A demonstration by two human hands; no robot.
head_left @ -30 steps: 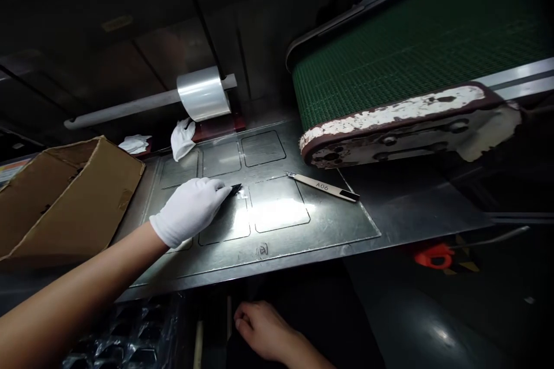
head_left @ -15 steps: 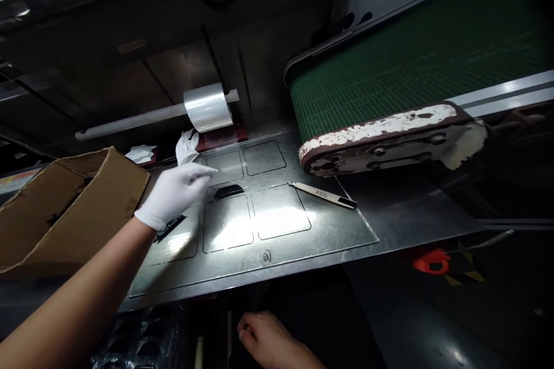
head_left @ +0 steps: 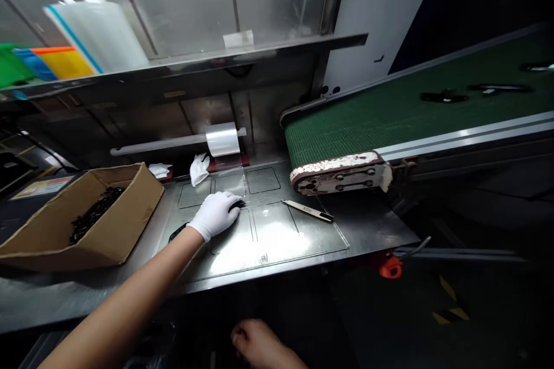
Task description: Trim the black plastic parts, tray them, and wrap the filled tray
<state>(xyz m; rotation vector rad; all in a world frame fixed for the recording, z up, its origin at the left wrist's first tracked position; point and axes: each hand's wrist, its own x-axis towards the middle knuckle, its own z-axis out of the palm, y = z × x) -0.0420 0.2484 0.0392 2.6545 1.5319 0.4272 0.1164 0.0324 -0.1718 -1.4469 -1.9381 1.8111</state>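
Note:
My left hand [head_left: 215, 214], in a white glove, reaches over the metal worktop with its fingers closed round a small black part [head_left: 240, 203], which they mostly cover. Another black piece [head_left: 177, 232] lies beside the wrist, partly hidden by it. Below the table edge, my bare right hand [head_left: 258, 341] is loosely curled, with nothing visible in it. A pale craft knife [head_left: 307, 209] marked A06 rests on the clear sheet [head_left: 277, 245] with outlined rectangles, right of my left hand.
A cardboard box [head_left: 142, 213] of black parts stands left. Behind are a film roll [head_left: 223, 139] on a rod and a crumpled white glove [head_left: 199, 169]. The green conveyor [head_left: 346, 132] juts in from the right, carrying black items [head_left: 444, 96]. A shelf [head_left: 190, 66] crosses above.
My left hand has moved right and down onto the black part and closed on it. The view has tilted up, bringing the shelf and conveyor items into sight. My right hand stays low and curled.

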